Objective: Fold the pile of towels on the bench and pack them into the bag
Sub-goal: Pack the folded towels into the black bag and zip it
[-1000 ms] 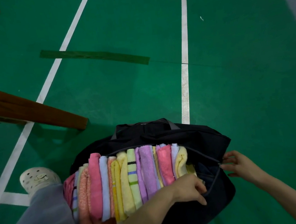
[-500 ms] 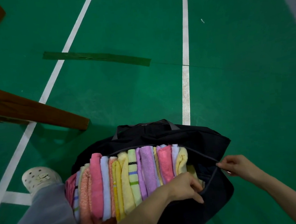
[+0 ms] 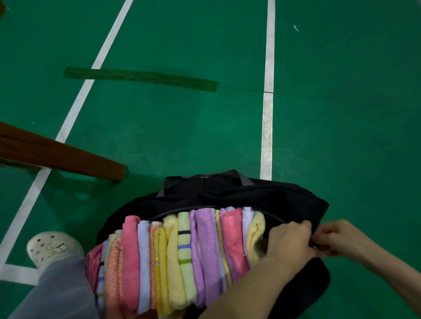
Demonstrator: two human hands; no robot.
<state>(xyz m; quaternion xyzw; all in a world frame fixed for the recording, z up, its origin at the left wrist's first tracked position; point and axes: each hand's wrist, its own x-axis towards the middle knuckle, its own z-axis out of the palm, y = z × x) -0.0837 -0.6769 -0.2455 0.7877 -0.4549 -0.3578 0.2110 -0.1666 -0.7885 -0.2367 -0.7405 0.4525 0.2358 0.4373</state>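
A black bag (image 3: pixel 236 195) lies open on the green floor, close in front of me. Several folded towels (image 3: pixel 178 260) in pink, yellow, purple, white and orange stand packed side by side in it. My left hand (image 3: pixel 288 240) reaches across to the bag's right end and grips the fabric at the opening's edge. Right beside it, touching it, my right hand (image 3: pixel 340 236) pinches a small dark zipper pull (image 3: pixel 315 245). The opening's right end is hidden under both hands.
The wooden bench (image 3: pixel 49 154) juts in from the left, ending just left of the bag. My leg in grey trousers (image 3: pixel 39 317) and a white clog (image 3: pixel 51 248) sit at the bag's left end. White court lines and a dark green tape strip (image 3: pixel 140 78) mark the floor.
My right hand has moved left to the bag's right end and now meets my left hand. The left hand has shifted up onto the opening's edge. The view has moved closer.
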